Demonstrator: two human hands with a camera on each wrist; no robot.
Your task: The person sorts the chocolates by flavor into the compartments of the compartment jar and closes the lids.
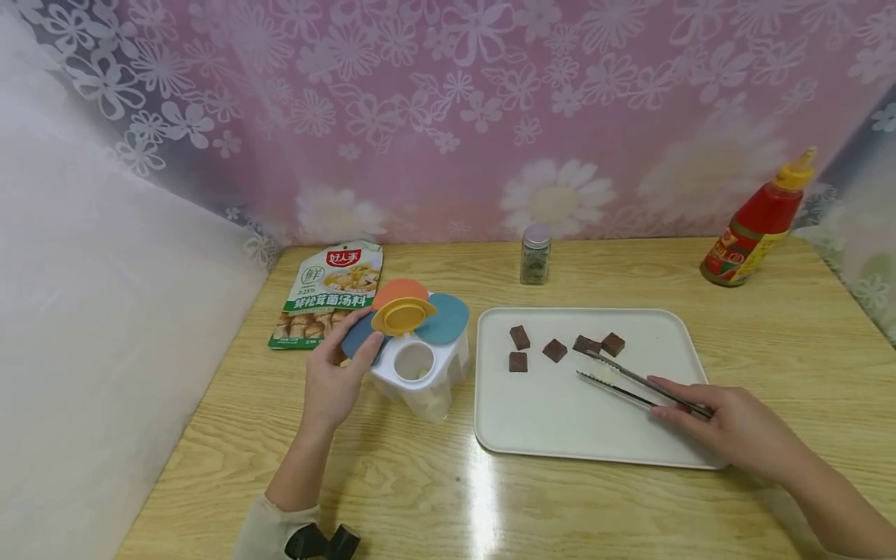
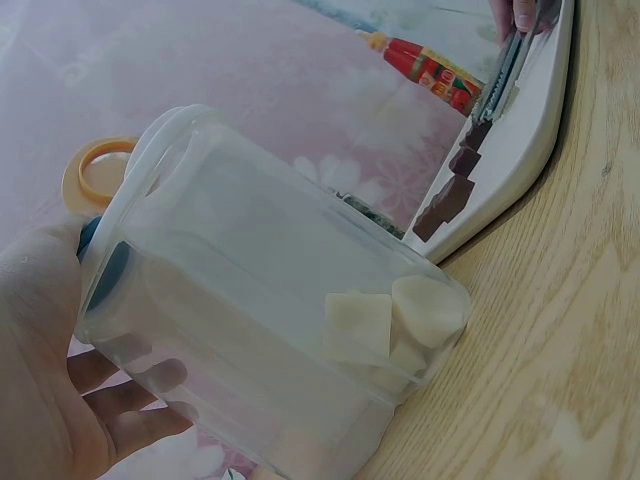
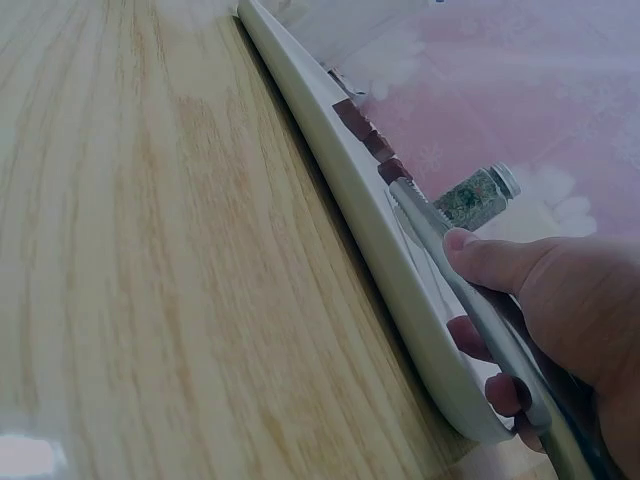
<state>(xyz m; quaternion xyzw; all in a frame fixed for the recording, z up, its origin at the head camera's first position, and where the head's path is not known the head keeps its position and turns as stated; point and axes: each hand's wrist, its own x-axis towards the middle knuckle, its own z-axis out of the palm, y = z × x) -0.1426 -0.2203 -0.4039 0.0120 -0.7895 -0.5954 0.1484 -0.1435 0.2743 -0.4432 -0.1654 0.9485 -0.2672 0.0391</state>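
Head view: left hand (image 1: 339,389) grips one container (image 1: 439,373) beside one tray (image 1: 532,412) bearing five cubes (image 1: 555,350); right hand (image 1: 735,428) pinches one pair of tongs (image 1: 630,375) over it. Left wrist: container probably light, slippery, best held near its rim; at least three pale pieces (image 2: 358,325) inside. Right wrist: tongs likely stiff; best held mid-arm.

My head view looks forward and down over the table (image 1: 434,498), far enough back to take in both hands and the whole tray (image 1: 532,412). My left wrist view, low and steeply tilted, sits close against the clear container (image 2: 250,220), facing toward the tray. My right wrist view, equally tilted, looks closely along the tongs (image 3: 465,290). All three share the dark cubes (image 1: 555,350).
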